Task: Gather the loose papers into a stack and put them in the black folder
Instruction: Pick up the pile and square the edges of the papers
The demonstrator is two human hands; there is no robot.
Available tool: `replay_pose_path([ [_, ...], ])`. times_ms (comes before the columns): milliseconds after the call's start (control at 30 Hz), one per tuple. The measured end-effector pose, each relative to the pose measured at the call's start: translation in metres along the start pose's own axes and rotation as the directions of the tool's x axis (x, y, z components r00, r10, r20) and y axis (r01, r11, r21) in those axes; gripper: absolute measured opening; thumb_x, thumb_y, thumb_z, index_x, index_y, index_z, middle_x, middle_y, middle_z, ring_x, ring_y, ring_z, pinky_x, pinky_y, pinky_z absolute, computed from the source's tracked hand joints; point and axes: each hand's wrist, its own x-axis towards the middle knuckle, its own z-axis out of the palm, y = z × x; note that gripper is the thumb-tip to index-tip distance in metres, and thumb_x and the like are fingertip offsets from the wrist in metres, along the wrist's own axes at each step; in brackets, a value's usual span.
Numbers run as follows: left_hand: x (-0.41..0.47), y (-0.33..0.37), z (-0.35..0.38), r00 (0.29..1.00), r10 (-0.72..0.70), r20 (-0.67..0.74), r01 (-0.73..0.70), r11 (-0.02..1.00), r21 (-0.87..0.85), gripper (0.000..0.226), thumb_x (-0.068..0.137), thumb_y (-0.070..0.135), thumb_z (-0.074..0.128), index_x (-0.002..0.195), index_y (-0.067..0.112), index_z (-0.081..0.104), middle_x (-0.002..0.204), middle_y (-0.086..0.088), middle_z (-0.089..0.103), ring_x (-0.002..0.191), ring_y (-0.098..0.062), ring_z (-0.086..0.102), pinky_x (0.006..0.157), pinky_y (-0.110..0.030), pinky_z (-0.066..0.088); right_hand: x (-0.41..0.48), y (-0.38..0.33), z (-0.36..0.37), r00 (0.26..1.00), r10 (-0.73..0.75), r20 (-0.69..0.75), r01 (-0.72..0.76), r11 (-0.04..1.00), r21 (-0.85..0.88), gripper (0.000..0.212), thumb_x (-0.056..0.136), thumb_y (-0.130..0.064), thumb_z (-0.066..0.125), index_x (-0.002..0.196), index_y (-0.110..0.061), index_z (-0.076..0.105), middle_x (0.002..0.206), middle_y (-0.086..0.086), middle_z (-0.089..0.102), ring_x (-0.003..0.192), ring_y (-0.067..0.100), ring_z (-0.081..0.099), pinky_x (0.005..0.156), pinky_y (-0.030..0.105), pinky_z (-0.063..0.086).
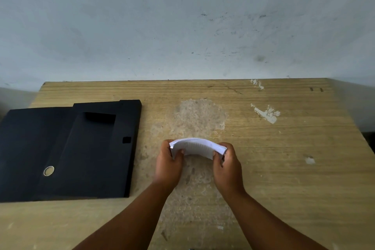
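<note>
A stack of white papers [197, 146] is held above the middle of the wooden table [284, 148], bowed upward in an arch. My left hand [168, 163] grips its left end and my right hand [227, 163] grips its right end, thumbs on the near side. The black folder [67, 152] lies open on the table's left part, its flap spread to the left, with a round finger hole near its front. The folder is well apart from the papers, and nothing shows inside it.
The table's back edge meets a scuffed pale wall [182, 26]. The tabletop has a worn, peeling patch [198, 117] under and beyond my hands. The table's right edge [349, 119] slants down at the far right.
</note>
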Motion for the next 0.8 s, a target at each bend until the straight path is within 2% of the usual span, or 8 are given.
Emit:
replay_pose_path([
  [167,0.003,0.005,-0.006,0.998,-0.049,-0.033,0.049,0.999,-0.019,0.017,0.09,0.015,0.075,0.105,0.019,0.067,0.097,0.005,0.075,0.091,-0.012,0.072,0.075,-0.027,0.057,0.007,-0.003,-0.004,0.996,0.094,0.001,-0.094,0.993,0.065,0.01,0.097,-0.019,0.054,0.107,-0.019,0.057,0.083,-0.007,0.064,0.073,0.009,0.062,0.062,0.024,0.043],
  [267,0.008,0.022,-0.017,0.987,-0.159,-0.025,0.136,0.905,-0.404,0.019,0.083,0.007,0.082,0.096,0.012,0.069,0.093,0.0,0.078,0.089,-0.015,0.072,0.078,-0.032,0.058,0.013,-0.015,-0.012,0.97,0.234,0.07,-0.244,0.919,0.31,0.017,0.095,-0.014,0.059,0.11,-0.023,0.06,0.098,-0.005,0.069,0.091,0.013,0.068,0.072,0.028,0.055],
  [367,0.007,0.037,-0.013,0.979,-0.164,0.122,0.203,0.715,-0.669,0.022,0.091,0.002,0.071,0.112,0.007,0.069,0.106,-0.007,0.079,0.101,-0.022,0.074,0.087,-0.037,0.06,0.013,-0.026,-0.007,0.91,0.334,0.246,-0.413,0.667,0.621,0.027,0.095,-0.007,0.058,0.116,-0.023,0.063,0.109,0.001,0.073,0.1,0.018,0.071,0.079,0.043,0.061],
  [433,0.004,0.043,-0.006,0.98,-0.125,0.155,0.198,0.725,-0.66,0.026,0.099,0.006,0.061,0.124,0.009,0.067,0.117,-0.008,0.077,0.109,-0.022,0.073,0.09,-0.038,0.059,0.011,-0.032,-0.001,0.861,0.339,0.379,-0.503,0.466,0.727,0.031,0.094,-0.003,0.057,0.12,-0.02,0.064,0.113,0.005,0.075,0.104,0.025,0.071,0.082,0.048,0.059],
  [500,0.003,0.048,-0.003,0.988,-0.104,0.118,0.154,0.787,-0.598,0.025,0.103,0.008,0.056,0.125,0.012,0.066,0.118,-0.006,0.077,0.11,-0.021,0.073,0.086,-0.035,0.059,0.011,-0.031,0.0,0.82,0.338,0.463,-0.567,0.367,0.737,0.033,0.092,0.001,0.058,0.12,-0.013,0.064,0.114,0.011,0.074,0.106,0.03,0.07,0.088,0.049,0.057],
  [567,0.004,0.05,-0.005,0.994,-0.081,0.069,0.105,0.86,-0.5,0.023,0.103,0.008,0.056,0.122,0.015,0.067,0.114,-0.001,0.078,0.107,-0.019,0.074,0.078,-0.029,0.059,0.011,-0.025,-0.006,0.81,0.336,0.481,-0.585,0.411,0.699,0.028,0.087,0.004,0.061,0.112,-0.009,0.068,0.109,0.013,0.074,0.104,0.032,0.069,0.086,0.044,0.055],
  [667,0.004,0.048,-0.011,0.997,0.011,0.074,0.01,0.961,-0.276,0.022,0.102,0.011,0.058,0.118,0.023,0.067,0.11,0.004,0.078,0.103,-0.018,0.073,0.081,-0.034,0.059,0.017,-0.02,-0.022,0.859,0.279,0.43,-0.499,0.648,0.576,0.016,0.084,0.002,0.067,0.086,-0.013,0.072,0.093,0.013,0.074,0.094,0.033,0.067,0.08,0.043,0.052],
  [800,-0.001,0.047,-0.011,0.973,0.093,0.212,-0.096,0.995,0.004,0.021,0.102,0.013,0.058,0.118,0.023,0.065,0.106,0.006,0.075,0.098,-0.012,0.07,0.079,-0.026,0.056,0.03,-0.034,-0.037,0.923,0.122,0.366,-0.285,0.855,0.434,0.015,0.091,-0.011,0.064,0.099,-0.021,0.071,0.098,0.004,0.077,0.093,0.022,0.073,0.08,0.041,0.058],
])
